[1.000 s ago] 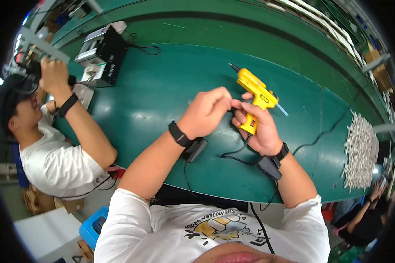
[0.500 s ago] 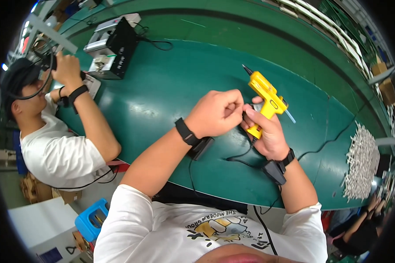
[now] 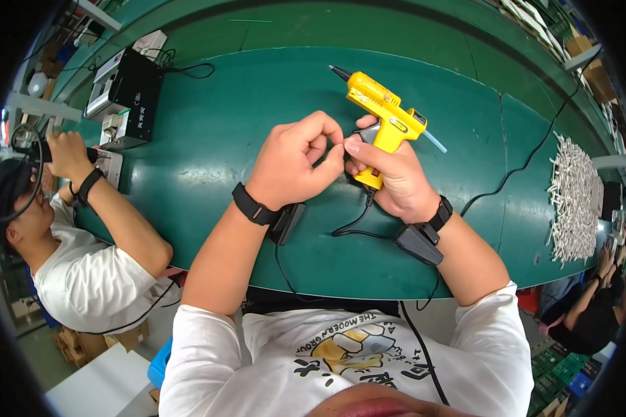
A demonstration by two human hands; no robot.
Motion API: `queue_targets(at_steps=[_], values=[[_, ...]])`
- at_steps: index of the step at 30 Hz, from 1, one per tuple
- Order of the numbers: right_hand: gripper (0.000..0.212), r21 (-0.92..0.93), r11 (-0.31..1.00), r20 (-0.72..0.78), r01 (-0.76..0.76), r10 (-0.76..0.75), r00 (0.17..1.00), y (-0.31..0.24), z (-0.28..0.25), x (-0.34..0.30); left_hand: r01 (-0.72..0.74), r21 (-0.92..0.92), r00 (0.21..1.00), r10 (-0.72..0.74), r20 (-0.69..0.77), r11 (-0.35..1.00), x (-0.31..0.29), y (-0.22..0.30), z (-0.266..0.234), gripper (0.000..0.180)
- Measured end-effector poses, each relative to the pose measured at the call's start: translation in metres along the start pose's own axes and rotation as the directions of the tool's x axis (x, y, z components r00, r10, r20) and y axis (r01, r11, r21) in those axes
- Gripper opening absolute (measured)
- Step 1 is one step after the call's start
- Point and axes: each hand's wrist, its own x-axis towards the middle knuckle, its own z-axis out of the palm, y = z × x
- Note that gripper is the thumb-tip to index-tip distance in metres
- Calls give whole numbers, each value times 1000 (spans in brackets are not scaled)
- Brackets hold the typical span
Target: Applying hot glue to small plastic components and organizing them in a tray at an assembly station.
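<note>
A yellow hot glue gun (image 3: 377, 96) is in my right hand (image 3: 405, 182), its black nozzle pointing up and to the left over the bench. From its back end sticks a pale, translucent glue stick (image 3: 435, 142). The right fingers wrap the handle below the trigger, and the right thumb reaches left of it. My left hand (image 3: 289, 167) is closed in a pinch, thumb and forefinger meeting right at the tip of the right thumb. Whatever lies between those fingertips is too small to make out. A black cord (image 3: 355, 226) runs from the handle's base onto the bench.
On the green bench (image 3: 222, 153), a black box-shaped device (image 3: 139, 101) stands far left beside a co-worker (image 3: 94, 257) with raised hands. A heap of thin whitish pieces (image 3: 574, 201) lies at the right end. Another person (image 3: 591, 309) is beyond it.
My view has shifted, so hands and glue gun appear further left and higher. The left fingers have gone from a curled fist to a visible pinch against the right thumb.
</note>
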Motion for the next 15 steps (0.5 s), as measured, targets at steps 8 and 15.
queue_targets(at_steps=[8,15], values=[[45,19,1000,-6,-10,10,1000,-1,1,-1,-19,38,1000,19,7,999,1,-4,-2,10],[46,11,1000,-12,-16,16,1000,-2,1,-2,-37,43,999,37,5,998,2,-3,0,12]])
